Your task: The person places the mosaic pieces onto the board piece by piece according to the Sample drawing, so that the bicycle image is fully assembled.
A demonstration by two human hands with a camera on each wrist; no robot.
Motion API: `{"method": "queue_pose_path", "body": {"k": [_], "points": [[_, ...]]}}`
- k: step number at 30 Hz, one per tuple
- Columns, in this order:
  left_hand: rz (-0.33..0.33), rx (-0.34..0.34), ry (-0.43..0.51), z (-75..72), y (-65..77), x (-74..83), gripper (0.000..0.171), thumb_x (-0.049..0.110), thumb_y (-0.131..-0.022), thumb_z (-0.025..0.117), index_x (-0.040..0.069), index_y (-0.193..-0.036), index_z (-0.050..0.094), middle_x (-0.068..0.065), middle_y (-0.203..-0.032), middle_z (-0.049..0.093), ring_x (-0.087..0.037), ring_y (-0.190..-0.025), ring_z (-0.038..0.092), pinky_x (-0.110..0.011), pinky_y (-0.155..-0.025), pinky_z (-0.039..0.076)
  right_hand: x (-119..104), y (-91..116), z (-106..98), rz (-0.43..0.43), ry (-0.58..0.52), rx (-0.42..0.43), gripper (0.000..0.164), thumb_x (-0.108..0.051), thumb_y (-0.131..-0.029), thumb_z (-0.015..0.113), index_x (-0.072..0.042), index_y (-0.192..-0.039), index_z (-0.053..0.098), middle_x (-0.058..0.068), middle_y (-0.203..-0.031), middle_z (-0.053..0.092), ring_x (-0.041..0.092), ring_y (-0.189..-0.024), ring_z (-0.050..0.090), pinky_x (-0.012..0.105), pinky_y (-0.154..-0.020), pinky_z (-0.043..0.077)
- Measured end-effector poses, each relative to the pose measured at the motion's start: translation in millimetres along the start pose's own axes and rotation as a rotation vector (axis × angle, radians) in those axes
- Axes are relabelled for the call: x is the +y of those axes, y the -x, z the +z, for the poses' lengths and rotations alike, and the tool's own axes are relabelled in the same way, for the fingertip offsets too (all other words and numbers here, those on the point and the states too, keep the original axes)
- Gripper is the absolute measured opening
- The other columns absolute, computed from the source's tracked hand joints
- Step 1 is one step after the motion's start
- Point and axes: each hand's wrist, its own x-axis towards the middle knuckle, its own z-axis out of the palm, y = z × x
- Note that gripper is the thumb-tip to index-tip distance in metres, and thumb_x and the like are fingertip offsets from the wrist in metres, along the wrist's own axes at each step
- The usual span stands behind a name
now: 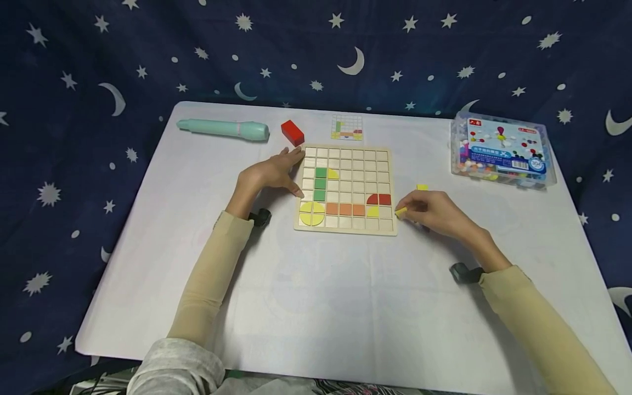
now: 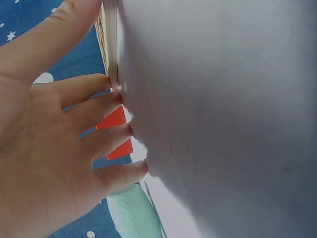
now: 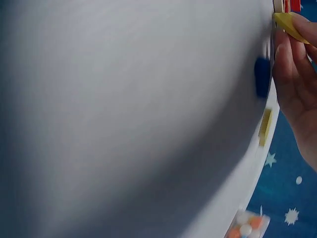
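A wooden grid board (image 1: 345,189) lies on the table with green, yellow, orange and red pieces set in its squares. Along its left edge my left hand (image 1: 274,171) rests with fingers spread; in the left wrist view the fingers (image 2: 101,106) reach the board's side. My right hand (image 1: 430,212) pinches a small yellow block (image 3: 291,27) between thumb and fingertips, close to the board's right edge. Another yellow block (image 1: 422,187) lies just behind that hand. A blue block (image 3: 262,77) shows beneath the hand in the right wrist view, mostly hidden from the head view.
Behind the board lies a small pattern card (image 1: 346,127), with a red block (image 1: 293,133) to its left. A mint-green cylindrical object (image 1: 223,129) is at the back left. At the back right stands a clear plastic box (image 1: 502,151) of colourful parts.
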Motion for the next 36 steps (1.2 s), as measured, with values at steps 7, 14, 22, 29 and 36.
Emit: {"method": "queue_pose_path", "body": {"k": [7,14,22,29,36], "points": [[-0.007,0.002,-0.003,0.4,-1.1,-0.6,0.117,0.029,-0.079,0.091,0.021,-0.167,0.014,0.002,-0.175,0.002,-0.021,-0.162,-0.006,-0.056,-0.129,0.009,-13.0,-12.9,7.6,-0.022,-0.026,-0.017,0.022,-0.018,-0.093,0.077,-0.014,-0.114,0.075,0.007,-0.096,0.069,0.022,-0.086,0.057,0.023,-0.068,0.049],[0.004,0.007,-0.007,-0.4,-0.3,-1.1,0.116,0.03,-0.079,0.09,0.019,-0.167,0.015,0.001,-0.175,0.003,-0.022,-0.162,-0.006,-0.056,-0.129,0.008,-20.8,-21.1,11.4,-0.081,-0.016,-0.008,0.018,-0.01,-0.093,0.075,-0.008,-0.11,0.073,0.007,-0.095,0.071,0.021,-0.086,0.062,0.02,-0.071,0.05],[0.001,0.008,-0.005,-0.1,1.2,0.1,0.116,0.029,-0.079,0.09,0.02,-0.167,0.016,0.001,-0.175,0.004,-0.023,-0.162,-0.006,-0.058,-0.129,0.008,-24.0,-25.4,12.7,-0.108,0.039,-0.016,0.014,-0.013,-0.096,0.072,-0.009,-0.108,0.08,0.005,-0.098,0.075,0.021,-0.084,0.058,0.027,-0.071,0.049],[0.001,0.007,-0.007,-0.6,1.0,0.9,0.115,0.028,-0.08,0.089,0.019,-0.167,0.015,0.001,-0.175,0.003,-0.024,-0.162,-0.006,-0.059,-0.128,0.008,-22.4,-25.5,12.8,-0.125,0.062,-0.014,0.016,-0.01,-0.097,0.071,-0.009,-0.109,0.081,0.007,-0.105,0.075,0.021,-0.091,0.06,0.035,-0.083,0.051],[0.003,0.01,-0.007,0.7,-0.9,-0.4,0.115,0.029,-0.08,0.09,0.02,-0.167,0.014,0.001,-0.175,0.003,-0.023,-0.162,-0.006,-0.058,-0.129,0.009,-21.1,-24.4,13.8,-0.143,0.054,0.004,0.018,-0.01,-0.092,0.077,-0.008,-0.109,0.08,0.005,-0.101,0.075,0.019,-0.086,0.059,0.025,-0.074,0.049]]}}
